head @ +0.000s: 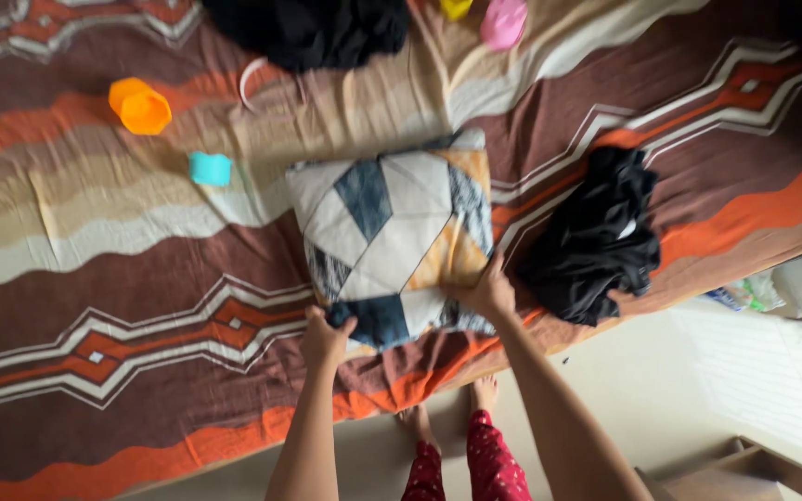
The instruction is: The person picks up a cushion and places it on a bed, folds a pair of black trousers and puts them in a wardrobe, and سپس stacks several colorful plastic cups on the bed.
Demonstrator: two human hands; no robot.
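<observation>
A square pillow with a geometric pattern in white, navy, grey and orange lies on a bed covered by a brown, orange and cream striped sheet. My left hand grips the pillow's near left corner. My right hand holds its near right edge. A crumpled black garment lies just to the right of the pillow, close to my right hand.
Another black cloth pile sits at the bed's far side. An orange cup, a teal cup, a pink cup and a yellow one are scattered on the sheet. My bare feet stand on the pale floor by the bed edge.
</observation>
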